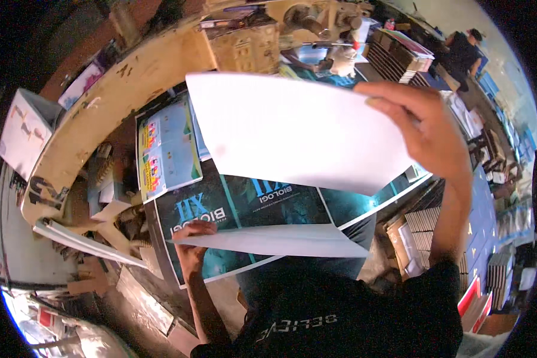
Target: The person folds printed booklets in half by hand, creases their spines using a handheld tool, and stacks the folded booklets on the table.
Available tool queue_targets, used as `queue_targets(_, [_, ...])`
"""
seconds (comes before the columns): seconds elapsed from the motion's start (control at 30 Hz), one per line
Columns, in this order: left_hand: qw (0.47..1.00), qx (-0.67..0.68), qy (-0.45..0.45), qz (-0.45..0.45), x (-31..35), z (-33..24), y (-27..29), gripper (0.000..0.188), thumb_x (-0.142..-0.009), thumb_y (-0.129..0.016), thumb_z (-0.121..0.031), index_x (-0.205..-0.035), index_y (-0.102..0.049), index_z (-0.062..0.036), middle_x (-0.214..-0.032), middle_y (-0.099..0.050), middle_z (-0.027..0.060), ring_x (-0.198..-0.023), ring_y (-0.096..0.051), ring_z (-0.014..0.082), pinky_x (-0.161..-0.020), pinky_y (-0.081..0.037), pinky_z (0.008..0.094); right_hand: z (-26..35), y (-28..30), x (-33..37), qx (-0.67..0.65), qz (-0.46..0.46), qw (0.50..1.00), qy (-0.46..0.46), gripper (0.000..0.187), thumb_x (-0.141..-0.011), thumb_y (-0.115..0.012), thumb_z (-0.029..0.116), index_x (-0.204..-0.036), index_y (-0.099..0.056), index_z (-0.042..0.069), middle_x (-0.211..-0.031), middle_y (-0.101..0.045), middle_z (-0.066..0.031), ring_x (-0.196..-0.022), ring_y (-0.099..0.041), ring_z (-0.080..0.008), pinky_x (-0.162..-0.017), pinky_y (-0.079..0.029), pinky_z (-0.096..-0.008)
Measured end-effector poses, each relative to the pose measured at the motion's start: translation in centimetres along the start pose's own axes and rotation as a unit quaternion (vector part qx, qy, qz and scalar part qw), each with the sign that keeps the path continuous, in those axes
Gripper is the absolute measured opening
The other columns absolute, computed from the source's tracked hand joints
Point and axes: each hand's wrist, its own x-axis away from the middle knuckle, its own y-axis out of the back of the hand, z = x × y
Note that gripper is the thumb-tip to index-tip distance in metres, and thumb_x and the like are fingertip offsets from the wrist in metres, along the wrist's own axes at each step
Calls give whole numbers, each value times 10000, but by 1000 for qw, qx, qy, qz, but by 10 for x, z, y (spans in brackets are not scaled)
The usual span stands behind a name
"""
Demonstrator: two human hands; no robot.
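Note:
My right hand [426, 128], raised at the right, pinches the corner of a large white paper sheet [298, 131] between thumb and fingers. That sheet hangs tilted above the table, its blank side toward me. Lower and to the left, my left hand [192, 243] grips the left end of a second pale sheet [280, 240], which curves in front of my body and is seen nearly edge-on. Beneath both lie dark teal printed cover sheets [304, 209]. A light blue printed sheet [170, 149] with colourful pictures lies at their far left.
A big curved cream machine frame [110, 89] arches around the table's far left side. Bundled stacks of books [400, 53] stand at the far right, with more stacks [420, 232] beside my right arm. Another person [462, 56] is in the right background.

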Motion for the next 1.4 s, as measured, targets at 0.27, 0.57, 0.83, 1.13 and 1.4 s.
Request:
queue_targets(0.27, [980,-14,-114,-163,-22,21,-40,1127,-575,-937,-375,-1455,-290,-102,-1362,-492,179,-1247,-479,310,-1067,-399,481,15,-87,26,-115,244,961,53,453,-787,-513,-29,-1225,-552,80,-994,-663,-234,-985,-634,-404,-881,-492,-483])
queue_targets(0.57, [971,44,64,-227,-20,6,-69,670,-657,-906,-77,-1184,-514,58,-967,-659,140,-923,-665,225,-833,-554,358,10,-21,70,-59,251,963,-82,687,-752,-779,493,-1225,-542,54,-978,-688,-205,-905,-663,-399,-799,-522,-456])
queue_targets(0.83, [976,-104,-37,-188,-37,24,-60,750,-657,-909,-79,-1253,-472,47,-1129,-595,117,-976,-565,196,-891,-472,329,-58,-114,132,-433,6,869,-240,369,-810,-794,125,-1135,-666,9,-1129,-692,-76,-1038,-630,-142,-945,-486,-319])
queue_targets(1.13, [978,-81,4,-190,-28,39,-40,638,-727,-849,-46,-1256,-505,40,-1162,-598,118,-1015,-573,196,-908,-453,333,-49,-172,137,-444,-46,861,-243,363,-834,-771,139,-1128,-634,-26,-1052,-706,-88,-933,-646,-118,-808,-531,-293])
queue_targets(1.4, [990,-55,95,-93,-44,-10,-91,816,-738,-853,-209,-1376,-369,-51,-1293,-538,155,-1197,-527,230,-929,-460,376,7,-46,89,-170,-133,967,-134,240,-837,-751,174,-989,-682,2,-820,-698,-135,-677,-666,-204,-597,-507,-305])
